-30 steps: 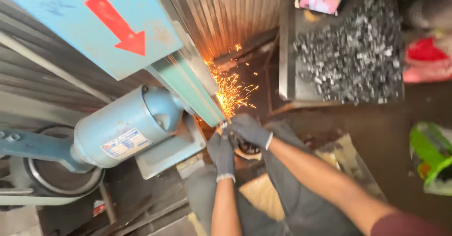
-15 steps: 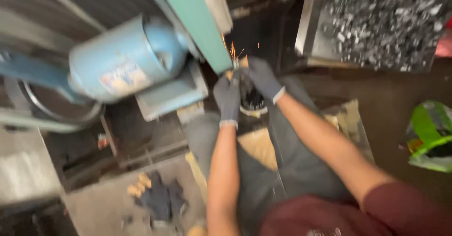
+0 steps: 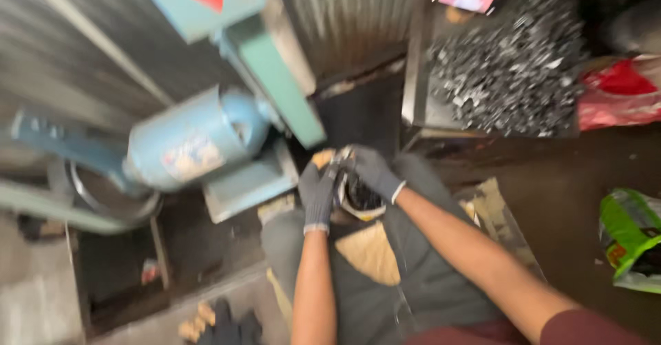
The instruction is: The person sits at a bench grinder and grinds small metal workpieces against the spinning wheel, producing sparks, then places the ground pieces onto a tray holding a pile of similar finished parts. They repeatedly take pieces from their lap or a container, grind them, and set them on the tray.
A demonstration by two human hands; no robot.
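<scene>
From the head view, the grey-gloved left hand (image 3: 318, 192) and grey-gloved right hand (image 3: 372, 169) meet, fingers curled on a small blurred workpiece (image 3: 337, 158) above a round white cup of dark contents (image 3: 358, 199), below the pale blue motor (image 3: 189, 142).

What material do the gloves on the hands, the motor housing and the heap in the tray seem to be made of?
Gloves on the left hand and right hand: probably knitted fabric, matte dark grey, pale cuffs. Motor housing: likely painted metal, smooth light blue with a sheen. Heap in the tray: apparently small bare metal pieces, grey and glinting, though blurred.
</scene>
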